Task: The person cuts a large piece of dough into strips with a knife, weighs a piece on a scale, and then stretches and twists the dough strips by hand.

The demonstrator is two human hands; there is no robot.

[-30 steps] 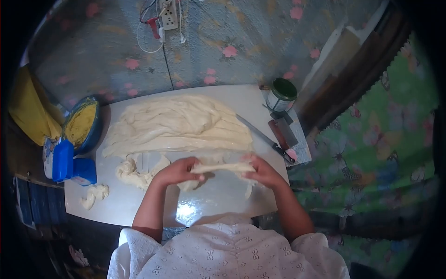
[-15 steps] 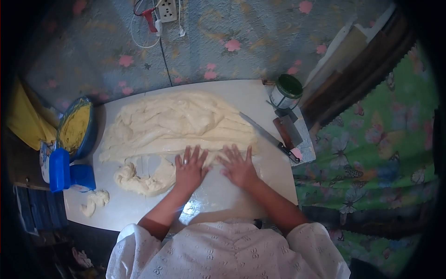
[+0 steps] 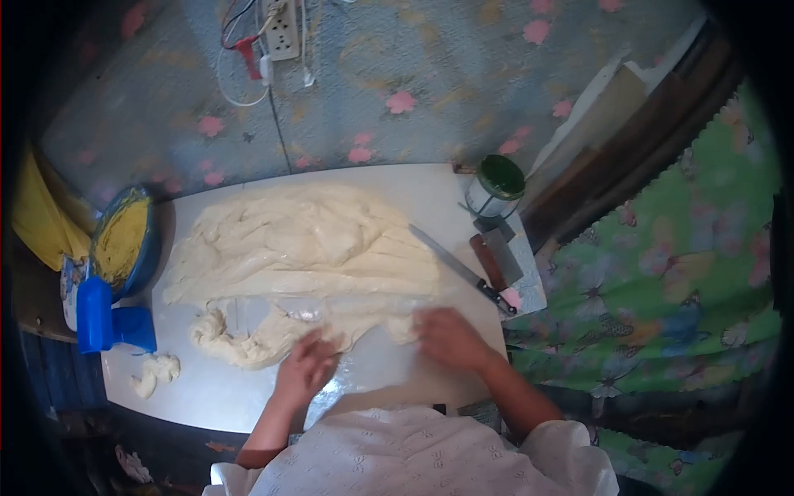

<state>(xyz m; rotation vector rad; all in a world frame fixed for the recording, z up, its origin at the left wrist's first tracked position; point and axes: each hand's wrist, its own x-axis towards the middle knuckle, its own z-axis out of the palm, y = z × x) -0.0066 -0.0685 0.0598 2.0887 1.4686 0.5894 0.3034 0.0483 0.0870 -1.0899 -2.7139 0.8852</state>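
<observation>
A long strip of pale dough lies along the near side of a large, flat dough mass on the white table. At the strip's near edge, my left hand has its fingers bent and closed on the dough. My right hand, blurred by motion, is closed at the strip's right end. To the left, the strip joins a thicker, curled lump of dough. A knife lies with its blade tip against the right edge of the large mass.
On the left are a bowl of yellow stuff, a blue plastic container and small dough scraps. A green-rimmed bucket and a scraper are at the right. Behind is a wall with a power strip.
Both hands have gone from spread flat to bent fingers and moved nearer my body, the right one outward. The strip of dough has come away from the large mass toward me. The view has shifted.
</observation>
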